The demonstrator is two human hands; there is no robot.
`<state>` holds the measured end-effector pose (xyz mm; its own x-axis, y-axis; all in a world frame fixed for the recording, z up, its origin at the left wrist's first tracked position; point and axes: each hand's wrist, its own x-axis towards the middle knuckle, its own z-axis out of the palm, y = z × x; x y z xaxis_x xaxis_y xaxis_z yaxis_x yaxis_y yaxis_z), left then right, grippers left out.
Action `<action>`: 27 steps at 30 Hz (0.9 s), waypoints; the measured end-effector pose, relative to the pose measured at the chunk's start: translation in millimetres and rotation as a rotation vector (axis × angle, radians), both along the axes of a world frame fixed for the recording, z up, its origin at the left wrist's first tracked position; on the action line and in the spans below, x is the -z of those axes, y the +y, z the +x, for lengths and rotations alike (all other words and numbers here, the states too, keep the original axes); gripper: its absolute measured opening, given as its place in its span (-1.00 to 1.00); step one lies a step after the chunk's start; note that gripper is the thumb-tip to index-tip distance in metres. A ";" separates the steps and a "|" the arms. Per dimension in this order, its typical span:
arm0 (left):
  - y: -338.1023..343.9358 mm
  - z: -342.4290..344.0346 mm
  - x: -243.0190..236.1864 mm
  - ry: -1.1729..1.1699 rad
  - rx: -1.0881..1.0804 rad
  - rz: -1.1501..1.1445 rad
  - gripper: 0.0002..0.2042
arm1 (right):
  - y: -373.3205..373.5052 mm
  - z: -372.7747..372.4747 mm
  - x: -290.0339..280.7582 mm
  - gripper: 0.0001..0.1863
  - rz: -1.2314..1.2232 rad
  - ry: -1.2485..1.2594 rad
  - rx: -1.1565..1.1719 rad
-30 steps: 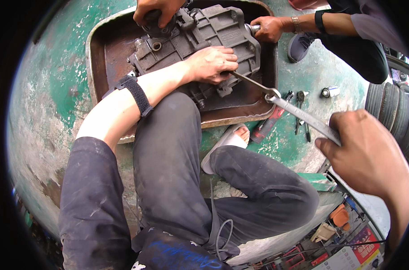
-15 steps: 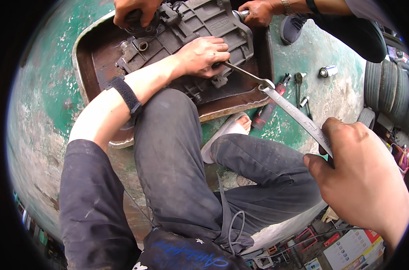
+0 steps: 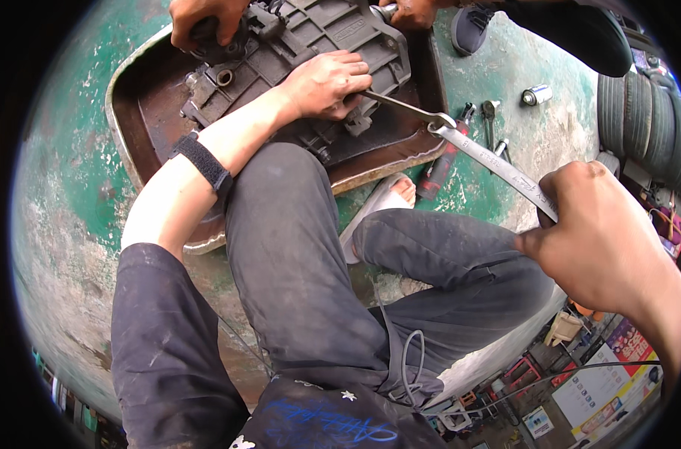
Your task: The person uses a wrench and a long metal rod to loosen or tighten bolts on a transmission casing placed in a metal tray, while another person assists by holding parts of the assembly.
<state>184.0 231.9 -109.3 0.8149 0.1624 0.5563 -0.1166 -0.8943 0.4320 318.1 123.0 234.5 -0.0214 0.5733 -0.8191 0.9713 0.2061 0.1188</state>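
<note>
A grey cast-metal gearbox housing (image 3: 318, 49) lies tilted in a rusty brown metal pan. My left hand (image 3: 327, 84) is closed round the inner end of a thin wrench (image 3: 404, 107) against the housing's near side; that end is hidden under the fingers. The thin wrench's outer end hooks into the ring of a longer silver wrench (image 3: 497, 165). Out to the right, my right hand (image 3: 599, 236) grips the longer wrench's far end. Another person's hand (image 3: 198, 22) rests on a dark part of the housing, and their other hand (image 3: 414, 11) is at its far right.
The pan's rim (image 3: 385, 172) runs in front of my knee. Beyond it lie a red-and-black power tool (image 3: 438, 168), a ratchet (image 3: 490, 120) and a silver can (image 3: 536, 94). Stacked tires (image 3: 647, 127) stand at right; the other person's shoe (image 3: 471, 31) is near the pan.
My right hand has swung the longer wrench's outer end forward, away from my body. My left hand stays at the housing, and the whole view has shifted slightly.
</note>
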 end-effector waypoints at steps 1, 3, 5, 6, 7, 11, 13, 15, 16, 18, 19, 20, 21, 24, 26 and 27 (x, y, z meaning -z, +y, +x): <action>-0.5 -0.9 -0.4 -0.014 -0.007 0.007 -0.76 | -1.9 -0.5 1.2 -0.72 -0.008 -0.079 0.128; -1.1 -1.4 -0.5 -0.003 -0.007 -0.016 -0.76 | -3.8 -2.2 3.2 -0.86 0.001 -0.219 0.383; -0.3 -1.4 0.0 0.044 0.012 -0.046 -0.75 | -5.7 -5.1 2.6 -0.90 0.033 -0.253 0.429; -0.5 -1.8 0.5 0.033 0.018 -0.050 -0.75 | -7.5 -6.7 2.5 -0.91 0.068 -0.236 0.411; 0.3 -2.0 1.0 0.027 0.020 -0.053 -0.75 | -9.7 -8.5 1.7 -0.91 0.107 -0.239 0.374; 1.9 -2.5 1.6 -0.007 0.037 -0.038 -0.74 | -17.4 -6.3 2.8 -0.90 0.141 -0.165 0.343; 3.6 -3.2 1.1 0.045 0.050 -0.052 -0.73 | -20.0 -4.6 1.3 -0.90 0.150 -0.163 0.392; 2.4 -3.6 0.4 0.063 0.037 -0.051 -0.74 | -21.7 -2.4 0.6 -0.89 0.113 -0.154 0.440; 1.8 -4.1 -0.2 0.085 0.030 -0.049 -0.74 | -23.5 -2.5 1.0 -0.90 0.133 -0.147 0.422; 1.4 -3.4 -1.5 0.028 0.029 -0.030 -0.76 | -24.6 -1.8 0.7 -0.90 0.149 -0.128 0.392; 1.4 -2.0 -1.9 0.004 0.025 -0.022 -0.77 | -25.1 -1.6 0.6 -0.90 0.154 -0.128 0.395; 1.3 -2.6 -2.3 0.001 0.031 -0.026 -0.76 | -25.6 -1.6 0.2 -0.89 0.152 -0.123 0.402; 2.1 -1.6 -2.4 -0.001 0.031 -0.025 -0.76 | -26.2 -1.5 0.1 -0.89 0.149 -0.123 0.409; 3.2 -2.3 -1.8 0.008 0.043 -0.027 -0.75 | -28.0 -1.7 -2.1 -0.89 0.132 -0.121 0.423; 4.1 -2.9 -0.7 0.018 0.048 -0.022 -0.74 | -28.9 -1.2 -3.8 -0.89 0.125 -0.121 0.431; 4.4 -3.0 -0.1 0.013 0.051 -0.017 -0.74 | -28.9 -0.8 -4.8 -0.88 0.120 -0.120 0.436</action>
<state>180.9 236.3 -109.1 0.8295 0.1298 0.5433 -0.1563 -0.8798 0.4489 317.3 94.1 239.3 0.3335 0.5984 -0.7285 0.9421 -0.2405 0.2337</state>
